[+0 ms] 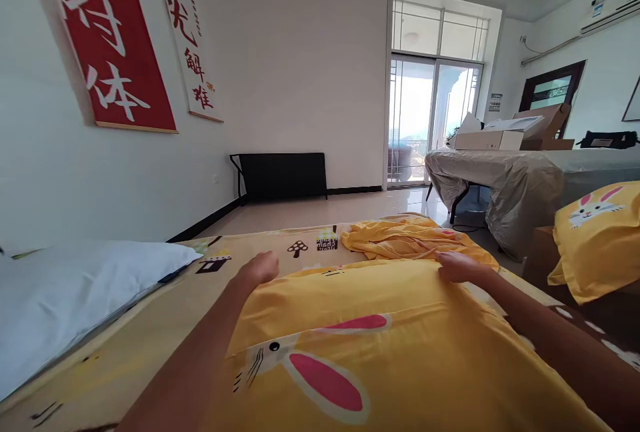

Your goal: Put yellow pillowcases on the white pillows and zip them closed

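Note:
A yellow pillowcase (400, 352) printed with a white rabbit with pink ears lies in front of me, looking filled out. My left hand (263, 268) is closed at its far left corner, fingers curled around the fabric edge. At the far right corner my right hand (457, 267) pinches the cloth, with the fingertips partly hidden. Just beyond the far edge rests a crumpled heap of yellow fabric (395, 235). Underneath is a bed with a beige patterned sheet (270, 245).
A white pillow (100, 285) lies to the left. On the right sits another yellow rabbit pillow (600, 239) on a brown box. Behind it stands a plastic-covered table (520, 172) with open cardboard boxes (500, 139). A black folded panel (283, 175) leans against the far wall.

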`<state>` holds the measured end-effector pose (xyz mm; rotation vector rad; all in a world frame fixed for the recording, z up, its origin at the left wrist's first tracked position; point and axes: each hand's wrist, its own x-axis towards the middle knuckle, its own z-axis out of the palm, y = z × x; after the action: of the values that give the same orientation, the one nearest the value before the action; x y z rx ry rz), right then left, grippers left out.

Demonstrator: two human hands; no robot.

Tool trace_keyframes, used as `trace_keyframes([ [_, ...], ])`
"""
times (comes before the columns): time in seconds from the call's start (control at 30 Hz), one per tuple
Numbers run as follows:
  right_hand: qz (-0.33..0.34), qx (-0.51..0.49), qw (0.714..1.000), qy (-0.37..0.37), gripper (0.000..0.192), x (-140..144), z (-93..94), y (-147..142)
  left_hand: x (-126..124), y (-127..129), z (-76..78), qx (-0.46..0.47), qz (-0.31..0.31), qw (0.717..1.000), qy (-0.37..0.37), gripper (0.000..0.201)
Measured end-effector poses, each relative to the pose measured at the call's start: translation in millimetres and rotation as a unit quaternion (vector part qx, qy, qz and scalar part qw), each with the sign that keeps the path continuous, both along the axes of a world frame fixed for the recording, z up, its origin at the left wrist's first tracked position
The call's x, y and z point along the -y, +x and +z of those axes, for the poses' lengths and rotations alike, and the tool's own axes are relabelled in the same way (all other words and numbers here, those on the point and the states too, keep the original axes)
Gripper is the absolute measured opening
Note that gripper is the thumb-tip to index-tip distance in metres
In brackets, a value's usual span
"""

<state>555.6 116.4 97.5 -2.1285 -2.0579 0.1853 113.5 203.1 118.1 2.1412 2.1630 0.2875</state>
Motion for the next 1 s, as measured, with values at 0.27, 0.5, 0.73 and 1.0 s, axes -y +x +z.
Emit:
trace_keyframes([
  [0.27, 0.204, 0.045, 0.978, 0.005, 0.021, -66.4, -16.4, -159.2, -4.8, 163.5, -40.8, -0.067, -0.181, 0.976, -0.101, 0.03],
  [0.5, 0.202, 0.049, 0.978, 0.025, 0.035, -66.2, -70.9, -154.4, -5.0, 143.3, -92.8, -0.049, -0.235, 0.965, -0.109, 0.029],
  [0.73, 0.211, 0.03, 0.974, 0.076, 0.035, -69.1, -65.1, -148.4, -7.2, 151.0, -85.5, -0.044, -0.225, 0.967, -0.109, 0.029],
  [1.0, 0.234, 0.018, 0.972, 0.028, 0.043, -66.0, -67.5, -132.3, 3.8, 140.4, -77.1, -0.026, -0.196, 0.973, -0.118, 0.043],
])
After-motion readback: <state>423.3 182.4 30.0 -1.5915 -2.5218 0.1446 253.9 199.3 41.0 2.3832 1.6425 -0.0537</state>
